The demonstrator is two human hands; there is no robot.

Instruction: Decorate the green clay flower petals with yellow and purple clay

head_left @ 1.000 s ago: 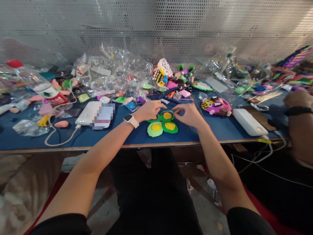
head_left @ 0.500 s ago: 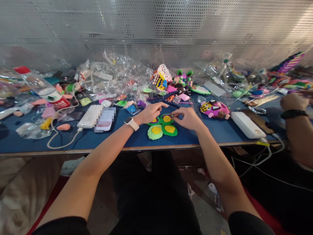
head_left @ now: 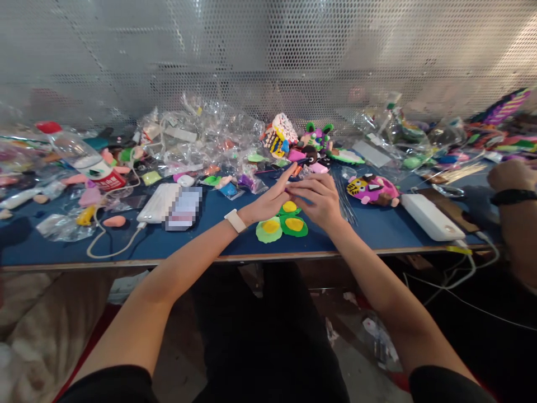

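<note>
In the head view, the left hand is held with its palm spread and fingers extended, a pale watch band around its wrist. The right hand has its fingers bent and brought against the left palm; whether something small is pinched between the two cannot be told, since the fingers hide that spot.

The modelling-clay discs lie flat on the blue table, close to its front edge and just below the hands. A pale green disc with a yellow centre touches a darker green disc with a yellow centre on its right. Behind them, another green disc with a yellow centre is partly covered by the hands.

To the right of the right hand are a bundle of thin strands, a pink clay figure with a yellow, black-striped face and a white power bank. A co-worker's hand is at the far right. Left of the left hand, a phone leans against a white cabled device, and clear plastic wrappers crowd the back.
</note>
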